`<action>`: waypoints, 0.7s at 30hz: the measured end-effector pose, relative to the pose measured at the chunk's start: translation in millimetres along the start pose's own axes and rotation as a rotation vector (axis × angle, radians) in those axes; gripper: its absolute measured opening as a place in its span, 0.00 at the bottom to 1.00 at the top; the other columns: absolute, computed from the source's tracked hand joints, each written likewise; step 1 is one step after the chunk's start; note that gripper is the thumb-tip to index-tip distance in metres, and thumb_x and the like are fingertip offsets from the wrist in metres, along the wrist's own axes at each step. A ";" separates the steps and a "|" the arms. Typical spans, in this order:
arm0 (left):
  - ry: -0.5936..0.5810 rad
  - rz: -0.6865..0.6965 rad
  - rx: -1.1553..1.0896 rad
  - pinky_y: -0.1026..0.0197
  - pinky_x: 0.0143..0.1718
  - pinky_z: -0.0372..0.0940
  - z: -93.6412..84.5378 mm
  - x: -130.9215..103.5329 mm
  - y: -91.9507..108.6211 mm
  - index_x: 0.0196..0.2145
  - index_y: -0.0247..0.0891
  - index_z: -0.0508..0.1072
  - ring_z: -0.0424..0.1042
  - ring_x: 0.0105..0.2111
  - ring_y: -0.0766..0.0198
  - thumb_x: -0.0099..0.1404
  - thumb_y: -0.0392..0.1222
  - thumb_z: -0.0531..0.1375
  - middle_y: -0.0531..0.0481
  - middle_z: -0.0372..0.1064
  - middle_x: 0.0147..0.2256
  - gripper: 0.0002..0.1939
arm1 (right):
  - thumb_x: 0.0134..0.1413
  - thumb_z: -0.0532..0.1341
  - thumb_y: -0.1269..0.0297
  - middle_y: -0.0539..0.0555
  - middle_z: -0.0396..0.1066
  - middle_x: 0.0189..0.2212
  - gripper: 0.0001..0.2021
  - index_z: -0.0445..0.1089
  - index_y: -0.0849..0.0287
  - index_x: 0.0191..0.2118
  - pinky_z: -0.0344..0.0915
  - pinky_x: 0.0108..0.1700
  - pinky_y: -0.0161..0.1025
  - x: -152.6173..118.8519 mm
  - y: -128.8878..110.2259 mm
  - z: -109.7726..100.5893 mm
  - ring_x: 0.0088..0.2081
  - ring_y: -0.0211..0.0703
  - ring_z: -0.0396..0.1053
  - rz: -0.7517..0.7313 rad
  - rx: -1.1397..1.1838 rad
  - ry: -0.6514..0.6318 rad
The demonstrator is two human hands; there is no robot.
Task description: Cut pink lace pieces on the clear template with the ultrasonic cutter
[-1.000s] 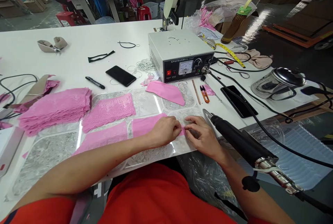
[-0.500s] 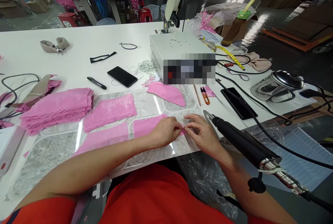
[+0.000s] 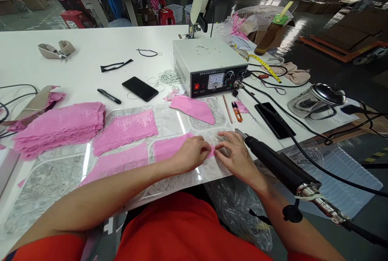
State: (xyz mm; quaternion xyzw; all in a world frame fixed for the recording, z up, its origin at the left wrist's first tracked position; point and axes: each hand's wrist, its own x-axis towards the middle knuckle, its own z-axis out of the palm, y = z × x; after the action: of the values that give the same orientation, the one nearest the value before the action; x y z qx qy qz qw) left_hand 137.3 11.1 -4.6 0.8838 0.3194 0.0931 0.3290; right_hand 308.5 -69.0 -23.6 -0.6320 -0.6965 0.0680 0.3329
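Observation:
A smooth pink fabric piece (image 3: pixel 168 146) lies flat near the table's front edge, its right part running under my left hand (image 3: pixel 194 152). My left fingers are pinched on its right end. Just to the right, the thumb and fingertips of my right hand (image 3: pixel 233 152) curl together at the tip of the same fabric. Another smooth pink piece (image 3: pixel 121 162) lies to the left, partly behind my forearm. Above it is a pink lace piece (image 3: pixel 129 127), beside a thick stack of pink lace (image 3: pixel 62 127). A curved pink piece (image 3: pixel 194 108) rests beyond my hands.
A black handheld tool (image 3: pixel 279 164) with a metal tip slants close to my right hand. Behind stand a control box (image 3: pixel 212 61) and a white machine head (image 3: pixel 199 6). Orange snips (image 3: pixel 237 112), phones (image 3: pixel 140 88), a marker (image 3: pixel 109 96) and a glass jug (image 3: pixel 313 101) lie around.
The view has shifted slightly, so most things sit a little further left. My right fingertips have slid slightly along the fabric, and a bit more pink shows between my hands.

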 end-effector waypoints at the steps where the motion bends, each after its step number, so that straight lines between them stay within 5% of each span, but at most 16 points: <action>1: -0.001 -0.001 0.001 0.64 0.37 0.65 0.0 -0.2 0.0 0.34 0.36 0.80 0.73 0.35 0.62 0.62 0.29 0.58 0.47 0.75 0.35 0.11 | 0.53 0.62 0.68 0.59 0.72 0.48 0.04 0.72 0.55 0.29 0.65 0.55 0.57 0.5 -0.6 0.8 0.54 0.54 0.66 -0.011 -0.006 -0.002; 10: -0.018 -0.031 0.032 0.62 0.36 0.65 -5.0 -0.2 4.0 0.36 0.36 0.79 0.73 0.35 0.60 0.63 0.33 0.59 0.47 0.74 0.36 0.08 | 0.54 0.61 0.68 0.58 0.72 0.48 0.05 0.71 0.55 0.28 0.66 0.55 0.55 3.2 0.1 0.4 0.53 0.52 0.67 0.023 0.080 -0.021; 16: 0.010 -0.060 0.029 0.61 0.37 0.66 -7.6 2.5 2.8 0.48 0.35 0.76 0.73 0.35 0.58 0.62 0.35 0.62 0.47 0.73 0.36 0.15 | 0.56 0.60 0.65 0.56 0.74 0.47 0.07 0.73 0.54 0.28 0.67 0.54 0.52 8.0 -3.3 -0.9 0.51 0.50 0.69 0.074 0.160 -0.030; 21: 0.013 -0.024 -0.029 0.63 0.37 0.65 -8.0 6.4 -2.3 0.34 0.37 0.80 0.73 0.33 0.62 0.63 0.34 0.61 0.49 0.75 0.33 0.07 | 0.55 0.61 0.65 0.56 0.74 0.47 0.06 0.74 0.54 0.29 0.67 0.54 0.50 9.8 -4.8 0.0 0.52 0.50 0.69 0.099 0.203 -0.049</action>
State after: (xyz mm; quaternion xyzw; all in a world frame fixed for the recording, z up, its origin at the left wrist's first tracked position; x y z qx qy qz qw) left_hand 138.1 20.5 -0.2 0.8744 0.3305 0.0994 0.3410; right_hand 304.7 -60.9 -17.4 -0.6269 -0.6619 0.1701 0.3742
